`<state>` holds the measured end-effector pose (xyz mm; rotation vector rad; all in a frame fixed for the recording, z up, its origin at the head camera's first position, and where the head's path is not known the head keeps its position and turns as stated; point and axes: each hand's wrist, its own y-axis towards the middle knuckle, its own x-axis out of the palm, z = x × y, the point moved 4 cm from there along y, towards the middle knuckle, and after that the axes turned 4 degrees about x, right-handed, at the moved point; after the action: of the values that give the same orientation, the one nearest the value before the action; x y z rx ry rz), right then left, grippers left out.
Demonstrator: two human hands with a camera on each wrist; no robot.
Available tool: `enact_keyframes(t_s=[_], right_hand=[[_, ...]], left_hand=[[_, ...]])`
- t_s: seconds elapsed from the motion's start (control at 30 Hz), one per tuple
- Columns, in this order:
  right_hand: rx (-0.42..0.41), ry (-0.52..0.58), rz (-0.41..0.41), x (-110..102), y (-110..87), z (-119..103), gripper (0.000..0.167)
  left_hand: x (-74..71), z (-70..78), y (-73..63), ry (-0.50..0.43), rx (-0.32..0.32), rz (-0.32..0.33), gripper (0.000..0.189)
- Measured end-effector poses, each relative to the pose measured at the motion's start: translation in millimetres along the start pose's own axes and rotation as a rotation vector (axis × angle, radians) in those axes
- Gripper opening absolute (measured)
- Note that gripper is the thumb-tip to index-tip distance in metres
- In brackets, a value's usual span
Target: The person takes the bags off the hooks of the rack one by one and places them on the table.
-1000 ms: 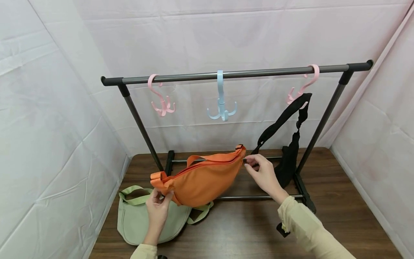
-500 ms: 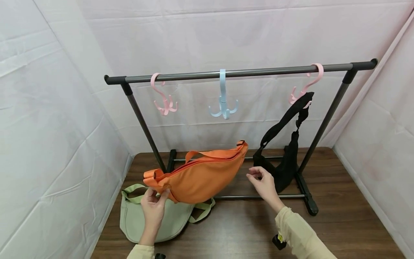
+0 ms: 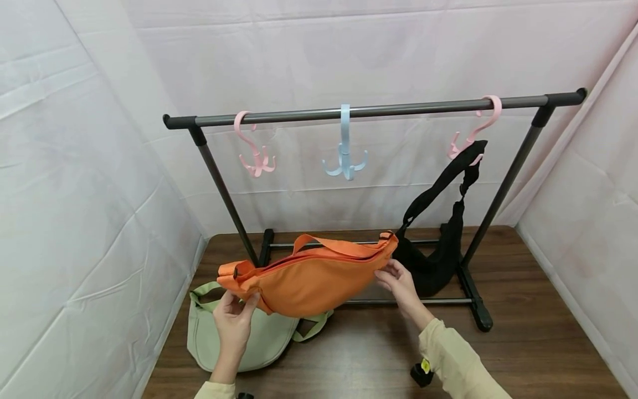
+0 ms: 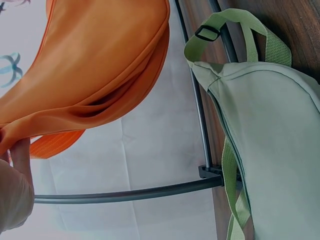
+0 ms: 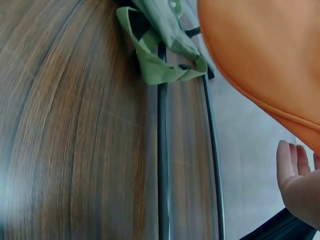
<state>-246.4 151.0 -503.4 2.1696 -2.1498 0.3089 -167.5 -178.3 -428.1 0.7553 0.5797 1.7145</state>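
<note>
Closing the gap seen half a second earlier, a person's right hand [image 3: 401, 285] is now touching the right end of an orange crescent bag [image 3: 314, 282], being held over a wooden table [image 3: 523, 332] before a metal rack [image 3: 299, 116]; whether those fingers are gripping cannot be told. Thumb and fingers of the left hand [image 3: 233, 327] are pinching the bag's left end. Below, a sage-green bag [image 3: 206, 338] is lying partly hidden, while a black bag [image 3: 433, 271] is dangling from the right pink hook [image 3: 490, 119]. Orange fabric is blocking parts of the rack's lower bars; the wrist views are cutting off both hands, and a black object [image 3: 245, 395] at the bottom edge is barely showing. Three bags are sharing the scene with three hooks, including a left pink hook [image 3: 256, 160] and a light-blue hook [image 3: 345, 149]
</note>
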Motion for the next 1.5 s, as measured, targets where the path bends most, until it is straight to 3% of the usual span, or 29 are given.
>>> enact_keyframes(t_s=[0.17,0.4,0.73,0.97,1.2,1.5], right_hand=[[0.011,0.042,0.016,-0.3,-3.4,-0.8,0.021],[0.033,0.0,0.078,-10.1,-12.2,-3.3,0.01],[0.088,-0.121,0.098,-34.1,-35.2,-6.4,0.016],[0.173,-0.21,0.146,-50.6,-61.5,-0.3,0.014],[0.271,-0.235,0.196,-67.8,-87.8,10.6,0.019],[0.334,-0.218,0.286,-89.4,-104.0,24.6,0.019]], left_hand=[[-1.6,-1.5,-3.5,0.035,-0.04,0.013,0.033],[-0.1,-9.4,-14.9,0.024,-0.233,0.019,0.035],[10.2,-23.3,-42.0,0.016,-0.426,-0.006,0.035],[17.6,-28.0,-60.7,0.025,-0.49,-0.051,0.027],[24.6,-35.7,-78.9,0.078,-0.588,-0.12,0.03],[37.8,-57.9,-97.8,0.046,-0.764,-0.17,0.035]])
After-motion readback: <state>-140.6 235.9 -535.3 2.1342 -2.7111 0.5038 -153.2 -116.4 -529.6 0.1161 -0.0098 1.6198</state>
